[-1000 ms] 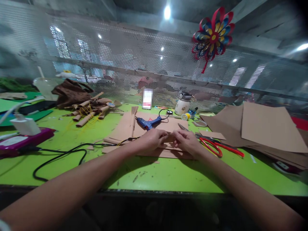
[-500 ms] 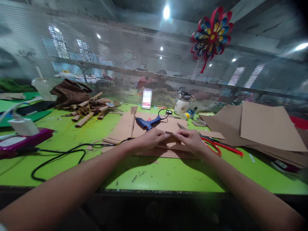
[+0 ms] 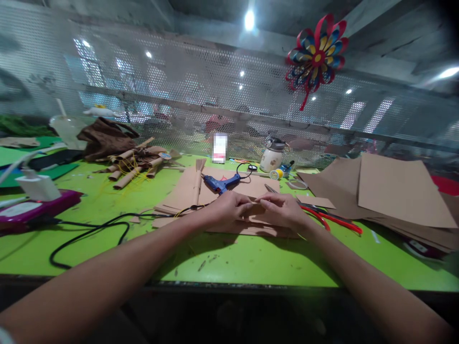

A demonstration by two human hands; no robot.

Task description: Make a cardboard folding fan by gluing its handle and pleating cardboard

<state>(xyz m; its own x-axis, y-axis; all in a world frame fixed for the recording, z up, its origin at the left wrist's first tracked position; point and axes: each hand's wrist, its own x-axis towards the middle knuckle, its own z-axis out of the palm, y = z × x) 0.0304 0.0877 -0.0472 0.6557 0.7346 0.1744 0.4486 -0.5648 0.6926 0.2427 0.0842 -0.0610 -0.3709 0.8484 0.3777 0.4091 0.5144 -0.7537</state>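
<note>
Over a stack of brown kraft paper sheets [image 3: 179, 191], my left hand [image 3: 231, 206] is closed in a pinch on a small piece of brown paper [image 3: 254, 200]. Its other edge is between the thumb and fingers of my right hand [image 3: 281, 209], also closed. Most of this piece is hidden by my fingers. Just beyond my hands lies a blue hot glue gun [image 3: 222, 183]. Left of it on the sheets is a rolled paper tube with a fringed end [image 3: 197, 184]. Beside my right hand are scissors with red handles [image 3: 340, 222], partly covered by it.
Rolled paper tubes with yellow string [image 3: 127, 177] lie at the left, near a purple power strip [image 3: 43, 210] and a black cord [image 3: 96, 224]. A white jar [image 3: 271, 155] and yellow spool [image 3: 275, 175] stand behind. More brown sheets [image 3: 401, 191] are at the right.
The fingers of both hands have shifted slightly around the small paper piece, my right fingers lifting and spreading a little. The glue gun and sheets have stayed in place.
</note>
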